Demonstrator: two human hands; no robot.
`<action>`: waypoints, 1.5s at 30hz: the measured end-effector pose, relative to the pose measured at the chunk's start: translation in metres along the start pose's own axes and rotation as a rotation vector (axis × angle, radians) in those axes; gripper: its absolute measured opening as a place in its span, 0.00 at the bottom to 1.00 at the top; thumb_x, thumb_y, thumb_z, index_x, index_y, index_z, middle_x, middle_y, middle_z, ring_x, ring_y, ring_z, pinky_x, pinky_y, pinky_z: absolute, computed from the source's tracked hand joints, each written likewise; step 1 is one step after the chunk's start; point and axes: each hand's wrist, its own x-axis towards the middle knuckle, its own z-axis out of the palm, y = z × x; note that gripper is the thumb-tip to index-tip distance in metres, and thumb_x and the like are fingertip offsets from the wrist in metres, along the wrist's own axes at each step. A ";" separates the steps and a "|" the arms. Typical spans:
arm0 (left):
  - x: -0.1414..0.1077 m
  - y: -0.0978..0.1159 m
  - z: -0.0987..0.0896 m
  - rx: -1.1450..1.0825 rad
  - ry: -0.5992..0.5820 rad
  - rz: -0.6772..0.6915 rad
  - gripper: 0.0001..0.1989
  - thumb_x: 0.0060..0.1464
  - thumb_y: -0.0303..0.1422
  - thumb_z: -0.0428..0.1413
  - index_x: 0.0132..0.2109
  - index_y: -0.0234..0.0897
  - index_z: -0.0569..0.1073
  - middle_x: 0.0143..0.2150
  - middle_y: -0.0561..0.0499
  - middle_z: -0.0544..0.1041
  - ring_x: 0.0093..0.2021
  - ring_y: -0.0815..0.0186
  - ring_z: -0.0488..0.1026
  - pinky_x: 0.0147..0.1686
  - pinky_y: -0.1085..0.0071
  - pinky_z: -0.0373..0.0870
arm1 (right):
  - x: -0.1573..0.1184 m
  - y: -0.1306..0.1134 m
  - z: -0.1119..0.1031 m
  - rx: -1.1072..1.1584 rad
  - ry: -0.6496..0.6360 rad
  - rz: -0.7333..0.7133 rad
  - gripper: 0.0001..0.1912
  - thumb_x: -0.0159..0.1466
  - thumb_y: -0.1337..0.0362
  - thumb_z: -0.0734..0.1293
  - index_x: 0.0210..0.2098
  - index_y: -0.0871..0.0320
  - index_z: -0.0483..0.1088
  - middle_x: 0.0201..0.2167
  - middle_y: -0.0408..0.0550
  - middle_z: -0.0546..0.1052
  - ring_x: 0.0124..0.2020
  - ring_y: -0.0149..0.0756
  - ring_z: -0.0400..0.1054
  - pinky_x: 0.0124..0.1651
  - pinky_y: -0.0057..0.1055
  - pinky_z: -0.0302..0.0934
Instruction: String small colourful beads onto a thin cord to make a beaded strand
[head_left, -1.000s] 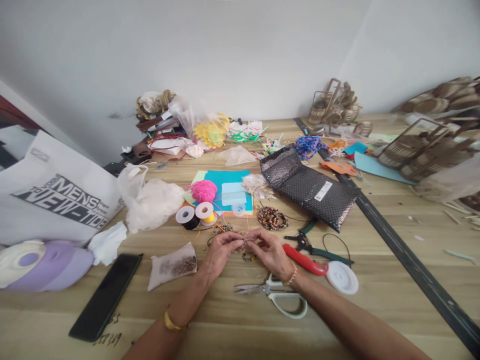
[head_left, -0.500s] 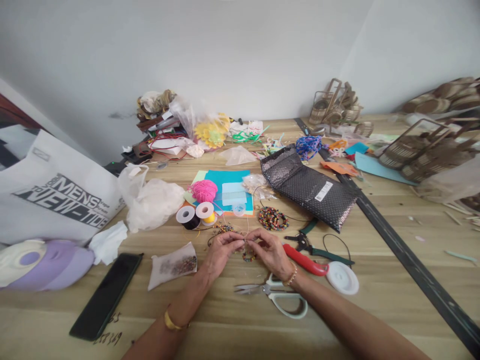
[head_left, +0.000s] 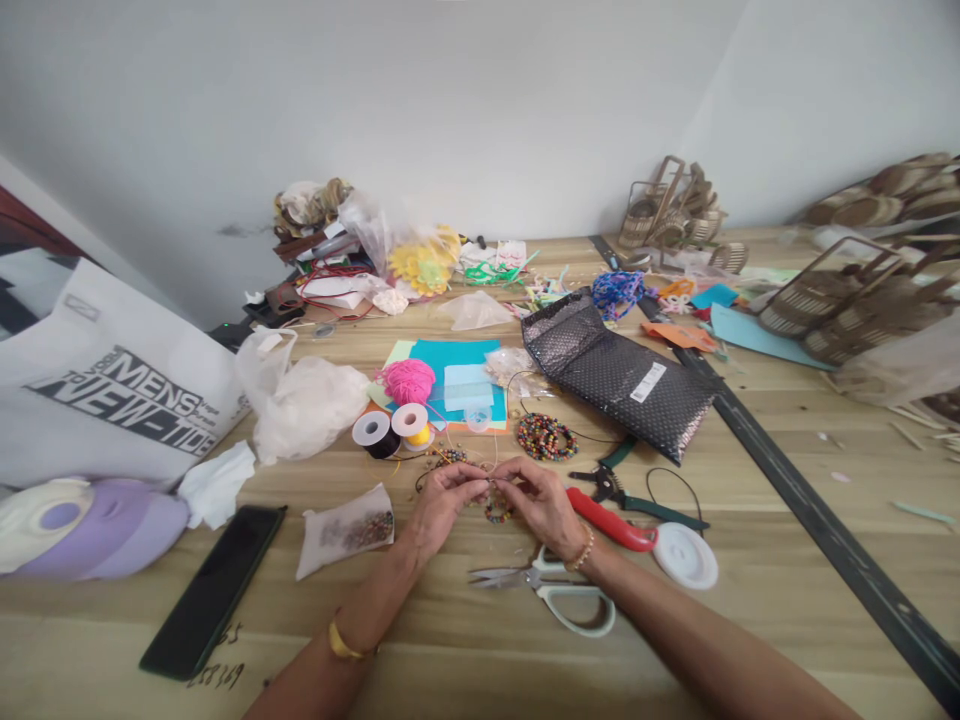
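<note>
My left hand (head_left: 448, 503) and my right hand (head_left: 538, 503) meet at the middle of the table, thumbs and forefingers pinched close together. Between them they hold a thin cord with a short string of coloured beads (head_left: 498, 513) hanging just below the fingertips. The exact grip point is too small to make out. Loose beads (head_left: 448, 457) lie behind my left hand. A coiled strand of multicoloured beads (head_left: 547, 437) rests behind my right hand. Scissors (head_left: 534, 577) with pale handles lie in front of my right wrist.
To the right are pliers (head_left: 611, 487), a red-handled tool (head_left: 611, 520), a white spool (head_left: 685, 556) and a black padded mailer (head_left: 622, 375). To the left are a mesh bead pouch (head_left: 347, 530), a phone (head_left: 215, 590), thread spools (head_left: 376, 436) and pink yarn (head_left: 408, 381).
Both hands stay at the same spot with fingers pinched. Nothing else on the table has visibly moved.
</note>
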 end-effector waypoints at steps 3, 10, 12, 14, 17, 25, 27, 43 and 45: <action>0.001 -0.001 -0.001 0.009 0.003 -0.004 0.11 0.34 0.32 0.70 0.28 0.34 0.79 0.23 0.53 0.77 0.26 0.70 0.70 0.32 0.72 0.66 | 0.000 0.001 0.000 0.003 -0.007 0.010 0.10 0.65 0.58 0.64 0.33 0.58 0.71 0.31 0.48 0.77 0.30 0.34 0.72 0.31 0.27 0.67; 0.000 0.000 0.001 0.028 0.025 -0.017 0.11 0.33 0.31 0.69 0.28 0.34 0.79 0.23 0.54 0.77 0.25 0.71 0.70 0.32 0.73 0.66 | 0.001 -0.005 -0.003 -0.057 -0.020 -0.045 0.09 0.65 0.61 0.63 0.32 0.58 0.71 0.30 0.48 0.76 0.30 0.34 0.70 0.31 0.27 0.65; 0.000 0.000 0.001 0.035 0.029 -0.017 0.11 0.33 0.30 0.69 0.28 0.33 0.79 0.22 0.54 0.77 0.25 0.71 0.70 0.31 0.73 0.67 | 0.001 -0.006 -0.003 -0.066 -0.023 -0.070 0.09 0.65 0.61 0.63 0.31 0.58 0.71 0.30 0.49 0.76 0.31 0.35 0.70 0.32 0.28 0.65; 0.001 0.000 0.001 0.060 0.037 -0.009 0.11 0.33 0.30 0.69 0.28 0.33 0.79 0.22 0.54 0.77 0.24 0.71 0.71 0.31 0.73 0.67 | 0.002 -0.006 -0.003 -0.065 -0.022 -0.079 0.09 0.65 0.61 0.63 0.31 0.58 0.71 0.30 0.49 0.75 0.31 0.35 0.70 0.32 0.28 0.65; 0.001 -0.002 0.000 0.129 0.053 0.028 0.10 0.35 0.30 0.68 0.28 0.33 0.79 0.22 0.54 0.77 0.24 0.70 0.71 0.31 0.73 0.67 | 0.001 -0.005 -0.003 -0.065 -0.018 -0.073 0.09 0.65 0.61 0.64 0.31 0.58 0.71 0.30 0.49 0.75 0.31 0.35 0.69 0.31 0.27 0.64; -0.002 0.001 0.002 0.269 0.080 0.071 0.08 0.38 0.31 0.66 0.30 0.34 0.79 0.24 0.53 0.78 0.26 0.68 0.72 0.33 0.70 0.70 | 0.001 -0.002 -0.002 -0.053 -0.012 -0.034 0.09 0.65 0.60 0.63 0.32 0.58 0.71 0.31 0.49 0.76 0.32 0.34 0.70 0.31 0.27 0.66; -0.004 0.003 0.003 0.285 0.078 0.073 0.08 0.38 0.31 0.66 0.30 0.34 0.79 0.25 0.52 0.79 0.26 0.68 0.73 0.33 0.71 0.70 | 0.001 -0.002 -0.001 -0.055 -0.010 -0.031 0.09 0.65 0.61 0.63 0.32 0.58 0.70 0.31 0.49 0.76 0.31 0.34 0.70 0.31 0.27 0.66; -0.006 0.006 0.006 0.444 0.042 0.192 0.10 0.49 0.37 0.59 0.28 0.34 0.77 0.25 0.51 0.76 0.28 0.66 0.71 0.33 0.71 0.69 | 0.001 -0.003 -0.002 -0.077 -0.043 -0.011 0.08 0.65 0.61 0.63 0.33 0.58 0.70 0.31 0.48 0.75 0.31 0.34 0.70 0.31 0.27 0.65; -0.006 0.005 0.005 0.464 0.043 0.210 0.10 0.49 0.37 0.59 0.27 0.34 0.76 0.24 0.52 0.75 0.27 0.67 0.70 0.32 0.72 0.68 | 0.001 -0.003 -0.002 -0.078 -0.045 -0.006 0.08 0.65 0.61 0.63 0.32 0.58 0.70 0.31 0.48 0.75 0.31 0.33 0.70 0.31 0.27 0.65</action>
